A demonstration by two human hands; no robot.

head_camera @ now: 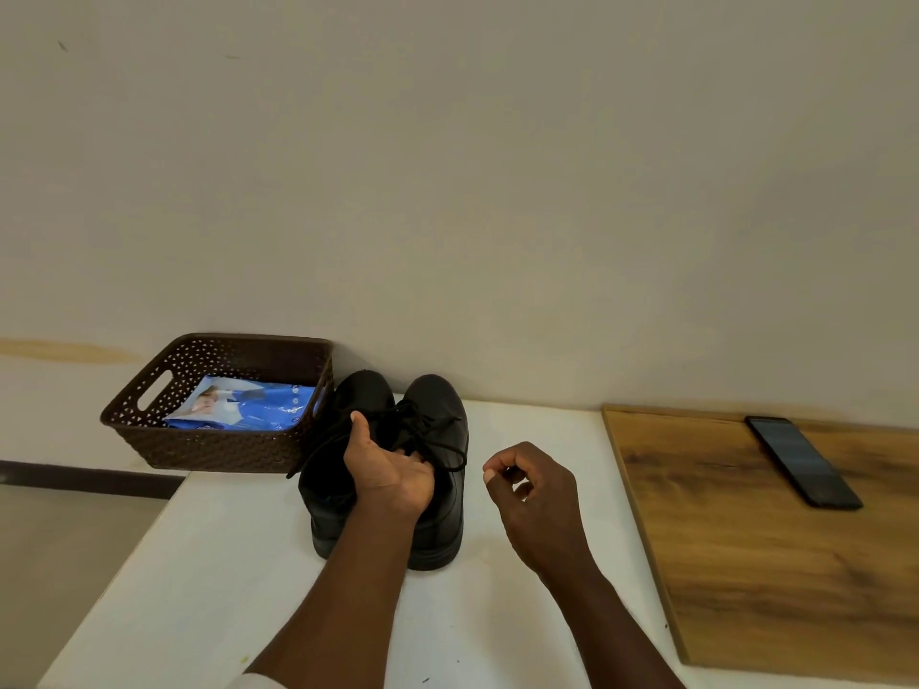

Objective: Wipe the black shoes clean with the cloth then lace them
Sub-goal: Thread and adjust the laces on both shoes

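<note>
A: Where are the shoes [437,494]?

B: Side by side on the white surface [224,564], toes toward the wall, just right of the brown basket [209,447]. A blue packet [248,407] lies in the basket; I see no cloth anywhere.

A: And the hands?

B: The left hand [385,472] sits on top of the pair, thumb up on the left shoe, fingers [422,460] tucked in among the laces [422,432] of the right one. They are closed around something there, but I cannot tell whether it is a lace or the shoe's edge. The right hand [534,494] hovers just right of the shoes, touching nothing, fingers curled loosely with thumb and forefinger nearly meeting, empty.

A: So which step is this?

B: Lacing, I judge. The right shoe already shows a bow, and a loose strand hangs down the left shoe's side.

A: How should it be done well?

B: Keep the left hand steadying the shoe so it doesn't tip. Bring the right hand in to pinch the free strand near its tip, then draw it evenly so neither side ends up short. Pull snug, not hard. The black lace on the black shoe is hard to see, so feel for each eyelet.

A: Anything else nearby?

B: A wooden board [746,564] with a phone [803,462] on it, well to the right.
</note>
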